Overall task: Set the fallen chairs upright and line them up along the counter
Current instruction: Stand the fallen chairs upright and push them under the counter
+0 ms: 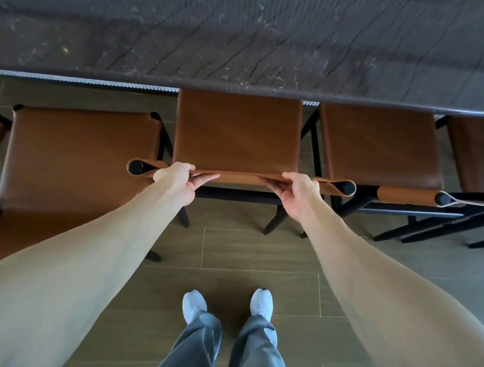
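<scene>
Fingers (207,176) of both hands curled over the middle chair's backrest (238,176), holding it.

Left hand (177,178) and right hand (297,196) grip the leather strip evenly, so neither's nearer. The chair (237,132) is upright, seat part-tucked under the bench (255,44) straight ahead; the backrest runs left-right, parallel to the bench edge. The chair on the left (80,165) sits further out, so I'd guess that's next.

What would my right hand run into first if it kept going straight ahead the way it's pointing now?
Probably the counter. The right hand grips the chair backrest and points toward it over the chair seat, which already reaches under the counter edge. Depth is hard to judge.
</scene>
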Motion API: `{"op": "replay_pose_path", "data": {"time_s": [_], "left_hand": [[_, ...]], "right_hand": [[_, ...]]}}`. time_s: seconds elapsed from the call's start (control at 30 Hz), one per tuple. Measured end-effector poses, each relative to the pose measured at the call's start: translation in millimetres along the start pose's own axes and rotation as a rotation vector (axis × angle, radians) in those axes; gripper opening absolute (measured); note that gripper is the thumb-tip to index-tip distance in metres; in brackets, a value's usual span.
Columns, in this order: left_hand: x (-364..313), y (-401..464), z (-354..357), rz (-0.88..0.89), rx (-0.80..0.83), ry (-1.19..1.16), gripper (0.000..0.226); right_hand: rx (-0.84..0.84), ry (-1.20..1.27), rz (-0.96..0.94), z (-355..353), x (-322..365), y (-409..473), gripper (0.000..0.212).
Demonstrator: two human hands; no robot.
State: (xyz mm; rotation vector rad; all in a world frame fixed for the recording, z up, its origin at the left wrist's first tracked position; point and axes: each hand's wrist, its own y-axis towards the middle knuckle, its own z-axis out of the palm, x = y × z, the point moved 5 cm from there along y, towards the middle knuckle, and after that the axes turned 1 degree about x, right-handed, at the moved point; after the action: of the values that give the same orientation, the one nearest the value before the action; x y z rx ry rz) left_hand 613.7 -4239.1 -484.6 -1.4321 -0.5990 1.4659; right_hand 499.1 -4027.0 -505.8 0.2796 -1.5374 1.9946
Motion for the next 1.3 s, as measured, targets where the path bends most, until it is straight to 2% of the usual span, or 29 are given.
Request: {"op": "replay_pose_path", "data": {"time_s": [0.1, 0.2, 0.27, 0.43, 0.7, 0.8, 1.0, 1.3], "left_hand": [[1, -4, -2, 0.021, 0.008, 0.045, 0.021], [0, -5, -7, 0.032, 0.053, 0.055, 0.034], [-1, -8, -9, 0.033, 0.084, 0.071, 0.035], [-2, -11, -13, 0.041, 0.094, 0.101, 0.033], [1, -5, -12, 0.032, 0.072, 0.103, 0.032], [3, -3, -13, 0.025, 0.049, 0.125, 0.039], [5, -8, -16, 0.031, 0.01, 0.158, 0.043], [13, -11, -22, 0.015, 0.012, 0.15, 0.043]], "right_hand": [[0.078, -0.093, 0.052, -2, 1, -8, 0.039], [0.178, -0.21, 0.127, -8, 4, -14, 0.049], [0.191, -0.241, 0.164, -9, 5, -14, 0.053], [0.124, -0.235, 0.109, -3, 0, -14, 0.039], [0.09, -0.141, 0.067, 22, -26, -12, 0.03], [0.062, -0.049, 0.051, 21, -31, -12, 0.034], [0.042, -0.027, 0.035, 16, -35, -22, 0.045], [0.052, -0.048, 0.034, 13, -36, -29, 0.04]]}}
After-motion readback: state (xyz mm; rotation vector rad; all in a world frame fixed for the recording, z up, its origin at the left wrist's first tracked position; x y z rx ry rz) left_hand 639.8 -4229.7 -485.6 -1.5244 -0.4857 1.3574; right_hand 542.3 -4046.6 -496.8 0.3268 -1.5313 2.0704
